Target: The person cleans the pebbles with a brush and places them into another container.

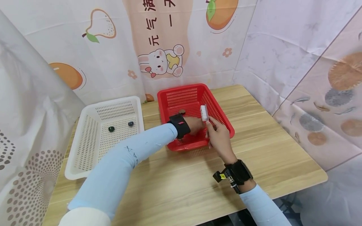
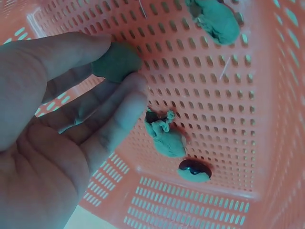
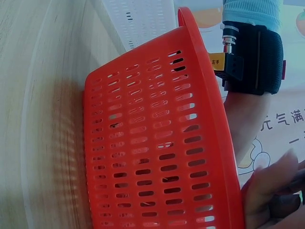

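Observation:
My left hand (image 1: 195, 125) reaches down into the red basket (image 1: 230, 128). In the left wrist view its thumb and fingers pinch a rounded, dull lump (image 2: 117, 62). Below the fingertips, on the basket floor, lie a crumbly clay-like lump (image 2: 167, 140) and a glossy dark stone (image 2: 194, 170) partly coated in the same stuff. Another coated lump (image 2: 220, 21) is farther up. My right hand (image 1: 220, 138) holds a brush (image 1: 204, 113) over the basket's right side, white bristles facing left. In the right wrist view the basket wall covers much of the scene.
To the left stands a white basket (image 1: 74, 163) with two dark stones, one greenish (image 1: 111, 129) and one bluish (image 1: 130, 124). Both baskets rest on a wooden table (image 1: 271, 150). Printed curtains (image 1: 107, 62) hang behind and beside it.

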A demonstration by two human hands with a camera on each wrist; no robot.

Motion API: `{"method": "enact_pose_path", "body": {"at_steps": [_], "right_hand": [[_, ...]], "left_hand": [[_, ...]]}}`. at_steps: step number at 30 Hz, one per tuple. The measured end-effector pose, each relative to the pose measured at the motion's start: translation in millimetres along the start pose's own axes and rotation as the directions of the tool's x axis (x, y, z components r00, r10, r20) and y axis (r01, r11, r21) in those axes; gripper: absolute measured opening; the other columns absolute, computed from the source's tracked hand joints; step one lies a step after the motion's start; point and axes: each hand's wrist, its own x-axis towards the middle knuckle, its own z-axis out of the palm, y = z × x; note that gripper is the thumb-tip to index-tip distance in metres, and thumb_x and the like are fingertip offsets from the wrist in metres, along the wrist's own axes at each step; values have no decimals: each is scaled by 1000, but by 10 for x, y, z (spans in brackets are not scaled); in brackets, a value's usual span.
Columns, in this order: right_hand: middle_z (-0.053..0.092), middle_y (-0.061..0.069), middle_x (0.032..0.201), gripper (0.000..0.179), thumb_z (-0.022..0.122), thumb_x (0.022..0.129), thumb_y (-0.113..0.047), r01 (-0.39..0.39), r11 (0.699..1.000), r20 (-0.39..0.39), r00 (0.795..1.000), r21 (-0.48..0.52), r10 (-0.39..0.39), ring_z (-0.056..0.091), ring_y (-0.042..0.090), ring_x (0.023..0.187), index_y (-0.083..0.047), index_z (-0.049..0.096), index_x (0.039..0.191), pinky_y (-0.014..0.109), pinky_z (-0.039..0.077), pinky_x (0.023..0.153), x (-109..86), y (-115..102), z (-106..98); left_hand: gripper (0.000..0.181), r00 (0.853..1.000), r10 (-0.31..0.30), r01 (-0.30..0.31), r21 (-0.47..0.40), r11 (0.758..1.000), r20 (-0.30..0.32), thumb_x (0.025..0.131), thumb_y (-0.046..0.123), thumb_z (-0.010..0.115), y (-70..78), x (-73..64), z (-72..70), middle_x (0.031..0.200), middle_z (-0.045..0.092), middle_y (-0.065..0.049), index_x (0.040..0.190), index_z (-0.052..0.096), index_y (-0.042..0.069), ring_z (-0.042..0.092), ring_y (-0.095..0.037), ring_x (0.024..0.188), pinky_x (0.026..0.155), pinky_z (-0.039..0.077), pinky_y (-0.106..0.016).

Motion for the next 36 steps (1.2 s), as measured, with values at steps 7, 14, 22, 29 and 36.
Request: {"method": "enact_pose_path", "body": {"at_steps": [7,14,22,29,36], "right_hand": [[54,15,72,43,56,108,-26,2,1000,-13,1000,3,-2,44,14,40,-15,53,150,30,44,37,-7,0,10],[55,15,71,43,55,109,-26,11,1000,-24,1000,23,-10,44,13,39,-12,53,150,30,43,36,-16,4,19],[55,18,73,46,56,108,-30,15,1000,-8,1000,18,-15,45,13,39,-13,52,150,29,44,37,-7,18,2],[55,17,74,49,56,108,-37,7,1000,1,1000,-17,-7,46,14,41,-15,51,151,29,46,40,-20,-3,21],[56,16,73,48,54,109,-35,4,999,-12,1000,-43,-4,44,12,39,-13,51,152,33,45,37,-12,-12,51]], "left_hand": [[39,999,8,-6,-30,1000,49,103,5,61,8,-20,-45,115,64,-3,141,57,14,56,-16,97,87,45,-30],[13,994,2,-1,-7,1000,113,102,8,62,-45,39,-71,96,58,-3,114,66,8,50,-14,80,70,41,-28],[13,994,-71,75,-48,996,86,96,10,71,-149,-32,-148,84,59,0,108,66,12,51,-13,72,62,41,-29],[5,999,-52,52,-62,997,1,95,5,67,-297,-231,-251,69,42,3,98,64,6,39,-11,62,58,33,-26],[15,986,-65,24,-252,967,-156,97,15,71,-463,-591,-370,74,52,1,93,59,6,48,-13,69,64,39,-25]]}}
